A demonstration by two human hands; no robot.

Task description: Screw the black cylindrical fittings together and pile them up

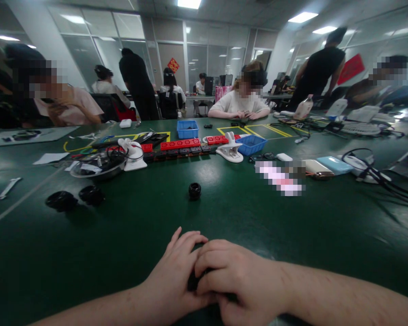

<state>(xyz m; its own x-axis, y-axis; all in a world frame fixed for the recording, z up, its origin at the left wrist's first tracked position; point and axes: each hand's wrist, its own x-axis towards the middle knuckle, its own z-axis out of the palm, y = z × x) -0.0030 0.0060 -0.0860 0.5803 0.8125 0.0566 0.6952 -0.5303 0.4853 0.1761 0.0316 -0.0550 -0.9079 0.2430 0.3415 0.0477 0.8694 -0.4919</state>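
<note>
My left hand (178,269) and my right hand (233,271) meet low in the middle of the view, close above the green table (129,244). Between them is a small black object (192,282), mostly covered by my fingers, so its shape cannot be made out. Right-hand fingers curl over it from the right, while the left hand's fingers close round it from the left, thumb low. Straight ahead on the table stands a black ribbed round piece (194,191). Two more black round pieces (61,200) lie together at the left.
Beyond are a metal bowl (98,172) of dark parts, red power strips (180,144), a white clip stand (230,151) and blue bins (187,129). A wrench (8,189) lies far left. Black cables (377,170) spread at right. Another person (240,104) sits opposite.
</note>
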